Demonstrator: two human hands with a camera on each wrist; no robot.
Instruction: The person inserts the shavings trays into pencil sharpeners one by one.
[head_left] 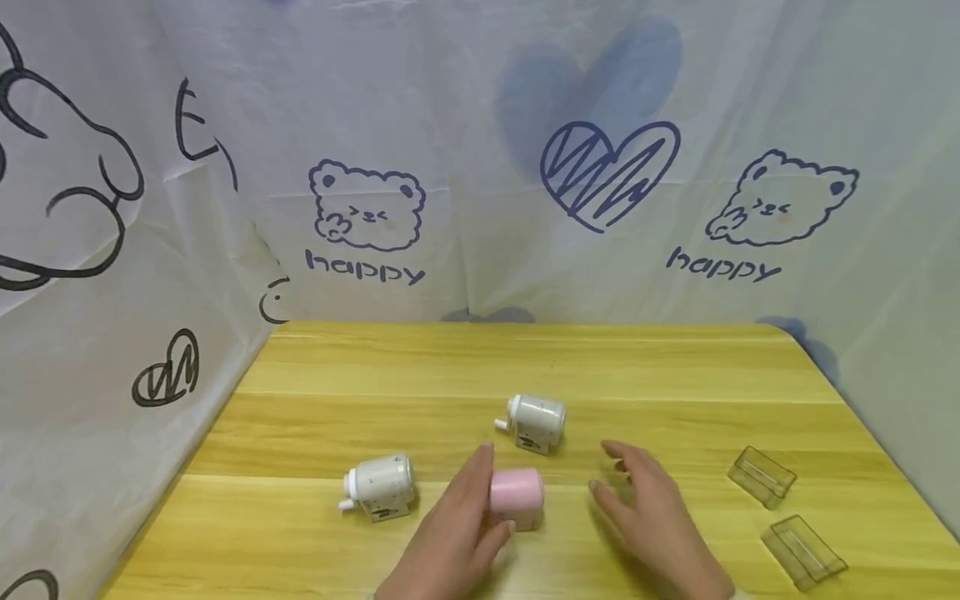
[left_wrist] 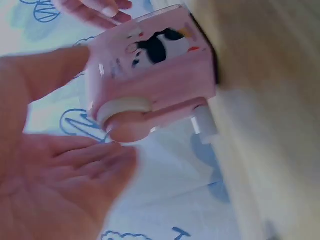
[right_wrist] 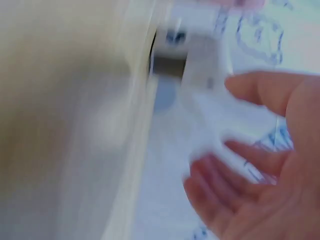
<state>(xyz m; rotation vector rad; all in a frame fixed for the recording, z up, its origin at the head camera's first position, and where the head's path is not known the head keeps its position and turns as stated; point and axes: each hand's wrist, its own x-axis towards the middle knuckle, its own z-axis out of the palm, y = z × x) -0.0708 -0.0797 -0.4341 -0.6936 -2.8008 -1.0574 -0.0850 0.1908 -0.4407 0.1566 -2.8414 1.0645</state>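
- Fingers of the left hand are extended, thumb apart from the rest, either side of the pink crank sharpener; we can't tell how firmly it touches, if at all.
- Pink crank sharpener stands upright on the table, between both hands, nearer the left; we see its crank on the left hand's side (black-and-white figure printed on one face).
- Right hand is spread, thumb and fingers apart, holding nothing, a gap between it and the pink body.
- Just beyond the pink one, we have a white crank sharpener, crank pointing left (our right wrist view shows a dark opening in its body, blurred).
- Left of the left hand, we get a second white sharpener, same pose, dark print on its front.
- Well to the right, we count two see-through trays, far one and near one.
- All of it sits on the yellow wood-grain table, white printed cloth behind (bears, hearts, "happy").
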